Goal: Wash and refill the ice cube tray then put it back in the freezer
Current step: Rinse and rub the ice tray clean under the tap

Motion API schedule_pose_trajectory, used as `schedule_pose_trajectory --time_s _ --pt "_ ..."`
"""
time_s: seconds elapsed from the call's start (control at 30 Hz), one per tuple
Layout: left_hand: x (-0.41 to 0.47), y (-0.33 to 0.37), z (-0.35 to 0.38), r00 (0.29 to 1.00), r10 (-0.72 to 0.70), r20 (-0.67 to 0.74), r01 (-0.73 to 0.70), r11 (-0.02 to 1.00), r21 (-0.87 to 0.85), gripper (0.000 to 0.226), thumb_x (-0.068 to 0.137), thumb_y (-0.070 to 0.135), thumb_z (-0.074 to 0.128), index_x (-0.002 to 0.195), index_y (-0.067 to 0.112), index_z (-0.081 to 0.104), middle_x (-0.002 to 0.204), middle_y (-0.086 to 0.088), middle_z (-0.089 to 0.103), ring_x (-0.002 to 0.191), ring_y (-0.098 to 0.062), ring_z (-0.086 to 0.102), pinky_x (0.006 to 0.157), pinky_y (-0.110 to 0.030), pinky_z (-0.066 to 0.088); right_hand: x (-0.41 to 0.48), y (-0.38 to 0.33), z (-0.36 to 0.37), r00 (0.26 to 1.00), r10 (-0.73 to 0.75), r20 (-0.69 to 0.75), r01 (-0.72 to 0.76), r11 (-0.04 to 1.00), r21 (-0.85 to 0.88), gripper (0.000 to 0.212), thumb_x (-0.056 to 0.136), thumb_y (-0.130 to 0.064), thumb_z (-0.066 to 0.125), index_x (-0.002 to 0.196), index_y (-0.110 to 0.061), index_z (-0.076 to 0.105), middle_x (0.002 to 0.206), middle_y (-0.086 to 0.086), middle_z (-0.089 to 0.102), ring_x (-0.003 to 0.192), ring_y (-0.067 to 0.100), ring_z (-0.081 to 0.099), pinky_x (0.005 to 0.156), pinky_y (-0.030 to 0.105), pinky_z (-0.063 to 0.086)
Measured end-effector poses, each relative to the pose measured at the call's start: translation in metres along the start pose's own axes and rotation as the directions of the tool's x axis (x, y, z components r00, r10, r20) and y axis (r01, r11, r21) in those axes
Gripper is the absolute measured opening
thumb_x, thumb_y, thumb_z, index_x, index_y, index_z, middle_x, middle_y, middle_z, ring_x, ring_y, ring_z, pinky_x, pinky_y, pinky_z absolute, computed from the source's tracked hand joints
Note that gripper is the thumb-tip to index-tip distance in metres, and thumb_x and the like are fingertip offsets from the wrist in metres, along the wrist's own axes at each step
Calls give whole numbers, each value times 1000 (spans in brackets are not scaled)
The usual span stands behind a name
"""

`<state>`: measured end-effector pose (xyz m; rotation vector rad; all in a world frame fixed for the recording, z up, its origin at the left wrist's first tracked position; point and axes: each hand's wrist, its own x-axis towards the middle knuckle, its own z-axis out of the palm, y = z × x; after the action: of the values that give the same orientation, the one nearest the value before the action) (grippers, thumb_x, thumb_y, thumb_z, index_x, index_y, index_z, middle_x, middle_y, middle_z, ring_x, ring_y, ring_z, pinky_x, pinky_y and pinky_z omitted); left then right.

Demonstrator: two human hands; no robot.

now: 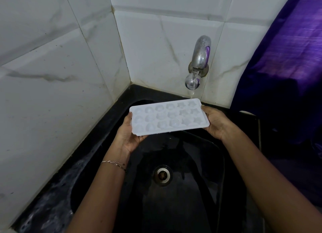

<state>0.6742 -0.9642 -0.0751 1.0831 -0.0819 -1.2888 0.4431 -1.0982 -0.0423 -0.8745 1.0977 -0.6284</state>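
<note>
A white ice cube tray [169, 116] with star and flower shaped moulds is held level above a black sink [191, 189]. My left hand [129, 133] grips its left short end from below. My right hand [217, 122] grips its right short end. A metal wall tap [200, 58] runs a thin stream of water [192, 92] that falls at the tray's far right corner.
White marble-look tiles [52, 67] form the corner walls left and behind the sink. A drain [163, 175] sits in the basin's middle. Purple cloth [287, 58] hangs at the right. The black counter rim [52, 189] at the left is wet.
</note>
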Motion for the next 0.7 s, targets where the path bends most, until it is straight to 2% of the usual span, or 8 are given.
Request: schedule_pose_trajectory --time_s 0.17,0.27,0.43,0.6,0.7 --pt "3 5 3 1000 -10 13 10 1000 0 48 102 46 36 133 15 55 125 -9 67 109 -28 66 76 -42 60 1 -3 1 1000 -8 9 8 1000 -3 25 100 -19 46 106 -7 67 102 9 73 87 23 70 72 33 58" --pt "5 7 5 1000 -16 27 16 1000 -5 48 102 46 36 133 15 55 123 -9 67 107 -29 67 72 -41 60 1 -5 1 1000 -15 7 15 1000 11 25 100 -19 46 104 -7 67 99 9 73 85 23 70 69 32 59" --pt "8 3 7 999 -29 25 29 1000 9 48 102 46 37 134 15 54 124 -10 67 111 -31 65 76 -44 59 -2 -4 -5 1000 -26 0 26 1000 12 25 100 -21 46 101 -8 68 95 8 74 84 22 71 72 34 58" --pt "6 -4 20 998 -55 31 54 998 22 46 103 44 35 129 14 58 116 -9 71 94 -26 72 63 -38 59 -7 -2 -19 999 -43 -30 43 999 14 25 100 -22 46 103 -9 68 97 8 74 85 22 71 72 34 57" --pt "6 -5 30 998 -64 28 62 997 50 46 102 44 36 129 14 58 111 -8 73 89 -24 73 60 -36 59 -10 -2 -26 997 -51 -50 51 999 11 24 98 -20 49 101 -8 69 96 9 74 85 23 71 78 37 57"
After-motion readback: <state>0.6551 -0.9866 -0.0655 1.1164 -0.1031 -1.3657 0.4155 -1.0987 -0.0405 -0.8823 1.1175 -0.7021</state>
